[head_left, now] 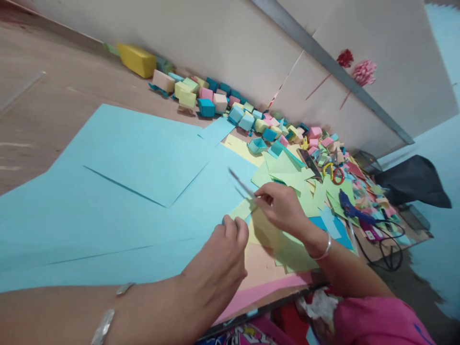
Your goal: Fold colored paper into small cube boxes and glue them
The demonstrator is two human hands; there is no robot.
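Holding slim grey pointed tool in right hand, tip toward 10 o'clock over light-blue paper sheet. Curling left hand below pale-green paper piece at 1 o'clock; cannot tell if pinching. Might score sheet by dipping tip.

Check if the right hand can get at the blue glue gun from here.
Probably yes: only low-lying green paper shows between the right hand and the blue glue gun. The hand holds a thin item, though, which may need setting down first.
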